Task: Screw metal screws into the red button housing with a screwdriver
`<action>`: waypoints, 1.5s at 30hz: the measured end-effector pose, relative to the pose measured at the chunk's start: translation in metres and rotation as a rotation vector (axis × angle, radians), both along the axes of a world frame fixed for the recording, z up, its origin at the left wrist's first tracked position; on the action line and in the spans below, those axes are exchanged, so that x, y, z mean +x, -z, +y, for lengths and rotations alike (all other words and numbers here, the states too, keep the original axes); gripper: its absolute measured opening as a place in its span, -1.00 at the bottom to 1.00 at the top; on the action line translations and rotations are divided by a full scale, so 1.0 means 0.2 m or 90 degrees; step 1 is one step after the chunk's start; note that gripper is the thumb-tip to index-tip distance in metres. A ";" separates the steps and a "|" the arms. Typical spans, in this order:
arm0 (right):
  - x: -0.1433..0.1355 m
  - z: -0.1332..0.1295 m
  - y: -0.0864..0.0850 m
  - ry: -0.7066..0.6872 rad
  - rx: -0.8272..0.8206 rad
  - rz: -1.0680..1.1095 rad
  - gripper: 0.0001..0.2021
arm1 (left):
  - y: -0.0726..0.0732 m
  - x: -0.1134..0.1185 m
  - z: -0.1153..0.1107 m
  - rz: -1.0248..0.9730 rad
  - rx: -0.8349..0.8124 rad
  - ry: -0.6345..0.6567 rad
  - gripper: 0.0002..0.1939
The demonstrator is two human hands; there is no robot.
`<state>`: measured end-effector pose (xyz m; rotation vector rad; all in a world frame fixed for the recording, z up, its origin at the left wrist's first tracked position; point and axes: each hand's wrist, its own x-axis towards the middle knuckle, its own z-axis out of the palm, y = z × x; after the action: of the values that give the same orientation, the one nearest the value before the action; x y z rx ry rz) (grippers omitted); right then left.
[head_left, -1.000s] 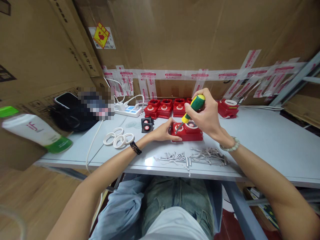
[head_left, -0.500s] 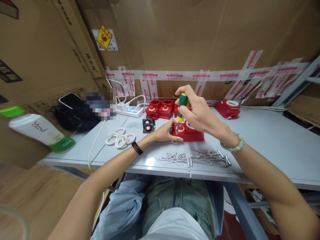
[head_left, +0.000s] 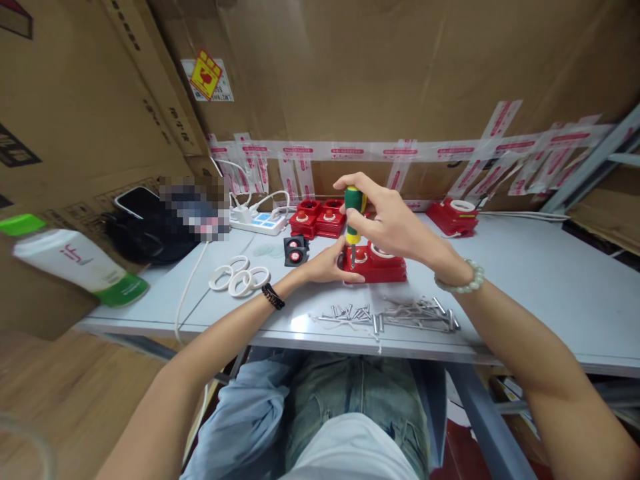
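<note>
From the head view, our right hand [head_left: 395,223] wraps its fingers around the green-and-yellow-handled screwdriver [head_left: 353,207], upright over the rigid red plastic housing [head_left: 377,265] on the grey tabletop [head_left: 525,280]. Our left hand [head_left: 327,263] braces the housing's left end; it looks light and likely to slide.

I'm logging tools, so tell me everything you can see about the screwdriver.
The screwdriver has a green handle with a yellow collar, plastic by its look, and a thin metal shaft. It stands nearly upright, tip down in the red box on the table. The right hand grips its handle; the left hand steadies the box.
</note>
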<state>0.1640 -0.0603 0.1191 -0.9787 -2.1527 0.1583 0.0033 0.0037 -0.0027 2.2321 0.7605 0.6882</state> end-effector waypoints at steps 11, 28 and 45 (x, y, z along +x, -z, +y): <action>0.05 0.05 -0.01 0.016 -0.025 -0.022 -0.57 | -0.01 0.00 -0.01 0.032 -0.017 -0.042 -0.32; 0.03 0.04 -0.01 0.049 0.038 -0.040 -0.75 | -0.02 0.00 -0.02 0.022 -0.034 -0.024 -0.27; 0.04 0.03 -0.02 0.084 0.049 -0.077 -0.64 | -0.01 -0.01 -0.01 0.031 -0.032 -0.044 -0.19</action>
<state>0.1729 -0.0548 0.1231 -1.1067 -2.1771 -0.0494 0.0020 0.0009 -0.0008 2.1930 0.8727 0.6429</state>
